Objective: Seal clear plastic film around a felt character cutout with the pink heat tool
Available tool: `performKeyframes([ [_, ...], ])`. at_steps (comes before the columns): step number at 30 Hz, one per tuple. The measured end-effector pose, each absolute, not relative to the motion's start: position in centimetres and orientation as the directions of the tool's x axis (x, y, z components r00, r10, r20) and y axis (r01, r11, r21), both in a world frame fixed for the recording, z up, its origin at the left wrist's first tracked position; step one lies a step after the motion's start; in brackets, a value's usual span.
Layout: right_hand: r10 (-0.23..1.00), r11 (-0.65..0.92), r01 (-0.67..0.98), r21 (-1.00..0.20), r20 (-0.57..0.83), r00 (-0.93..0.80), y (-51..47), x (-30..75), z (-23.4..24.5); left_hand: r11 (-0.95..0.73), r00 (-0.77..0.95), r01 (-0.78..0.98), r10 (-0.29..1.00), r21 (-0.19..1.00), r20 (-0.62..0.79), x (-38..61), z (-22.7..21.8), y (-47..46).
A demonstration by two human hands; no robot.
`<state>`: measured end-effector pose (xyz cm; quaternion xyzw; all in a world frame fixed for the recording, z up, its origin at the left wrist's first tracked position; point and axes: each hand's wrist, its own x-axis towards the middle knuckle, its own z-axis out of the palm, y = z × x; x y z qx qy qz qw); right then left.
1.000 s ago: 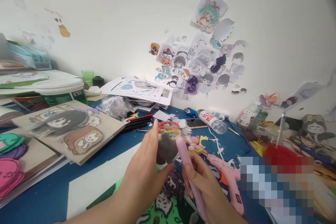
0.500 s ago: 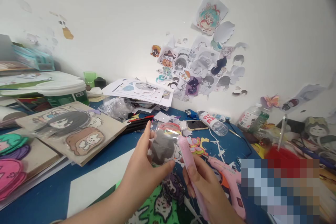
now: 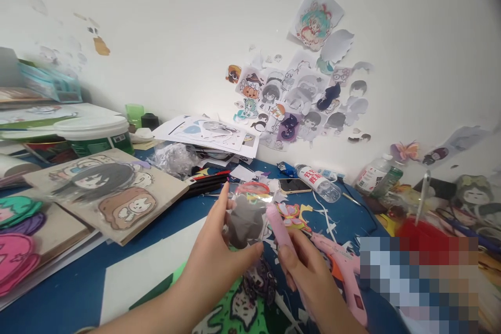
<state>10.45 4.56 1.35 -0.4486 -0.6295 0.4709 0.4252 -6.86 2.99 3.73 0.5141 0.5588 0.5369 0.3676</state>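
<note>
My left hand [image 3: 219, 255] pinches a dark grey cut-out wrapped in clear film [image 3: 243, 219] between thumb and fingers, holding it up above the table. My right hand [image 3: 309, 276] is closed round a pink pen-like tool [image 3: 282, 232], whose tip points up beside the right edge of the cut-out. Under both hands lies a green sheet with cartoon cat figures [image 3: 238, 308]. Red-handled scissors [image 3: 253, 188] lie just behind the cut-out.
A pink glue gun [image 3: 344, 271] lies right of my right hand. A cardboard panel with character cut-outs [image 3: 105, 193] sits at the left, with a white tub [image 3: 94, 135] behind it. Paper sheets [image 3: 207, 133], a phone [image 3: 293, 185], bottles [image 3: 317, 180] and scraps crowd the blue table [image 3: 58, 297].
The film-wrapped cut-out has tilted a little in my left hand and the pink tool has shifted slightly right. The view has drifted a little.
</note>
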Motion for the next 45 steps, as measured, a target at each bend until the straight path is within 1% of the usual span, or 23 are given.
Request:
performKeyframes([
  [3,0.969,0.152,0.172,-0.973,0.112,-0.219,4.6,10.5,1.7,-0.075,-0.173,0.008,0.982,0.997,0.075,-6.8,4.3,3.0],
  [8,0.958,0.084,0.104,-0.991,0.051,-0.282,4.8,10.2,1.5,-0.066,-0.096,-0.207,0.994,0.976,0.047,-6.1,4.5,2.6],
  [11,0.949,0.048,0.027,-0.998,0.037,-0.314,4.7,10.0,2.1,-0.039,-0.032,-0.275,0.999,0.961,0.032,-6.0,4.4,2.6],
  [14,0.948,0.031,-0.071,-0.997,0.052,-0.314,4.5,9.9,3.0,-0.022,0.032,-0.338,0.999,0.941,0.034,-6.2,4.1,2.8],
  [17,0.949,0.034,-0.115,-0.993,0.068,-0.307,4.4,9.9,3.3,-0.02,0.073,-0.384,0.996,0.923,0.052,-6.5,3.7,3.0],
  [23,0.927,0.008,-0.128,-0.992,0.056,-0.37,4.7,10.3,2.7,-0.017,0.158,-0.404,0.984,0.914,0.088,-6.8,3.1,3.2],
  [28,0.918,0.005,-0.106,-0.994,0.047,-0.393,4.9,10.6,3.0,-0.024,0.186,-0.34,0.978,0.94,0.093,-7.0,3.8,3.2],
  [30,0.927,0.005,-0.088,-0.996,0.037,-0.373,4.8,10.6,3.1,-0.032,0.166,-0.271,0.983,0.962,0.08,-7.0,4.3,3.0],
  [33,0.949,0.023,-0.043,-0.999,0.035,-0.314,4.8,10.6,2.7,-0.052,0.069,-0.083,0.996,0.995,0.057,-6.9,4.6,2.7],
  [36,0.971,0.087,0.057,-0.995,0.071,-0.23,4.9,10.7,1.8,-0.119,-0.055,0.123,0.99,0.985,0.126,-6.8,4.4,2.7],
  [38,0.975,0.111,0.11,-0.988,0.086,-0.207,4.9,10.8,1.5,-0.137,-0.094,0.182,0.983,0.974,0.156,-6.7,4.2,2.8],
  [40,0.97,0.105,0.106,-0.989,0.079,-0.229,4.9,10.8,1.5,-0.1,-0.088,0.134,0.99,0.986,0.112,-6.6,4.3,2.9],
  [43,0.967,0.096,0.026,-0.995,0.087,-0.239,5.1,10.9,2.1,0.014,-0.021,-0.074,1.0,0.997,-0.016,-6.7,4.7,3.1],
  [45,0.972,0.109,-0.007,-0.994,0.108,-0.209,5.2,10.9,2.5,0.052,0.001,-0.172,0.999,0.984,-0.053,-6.8,4.9,3.2],
])
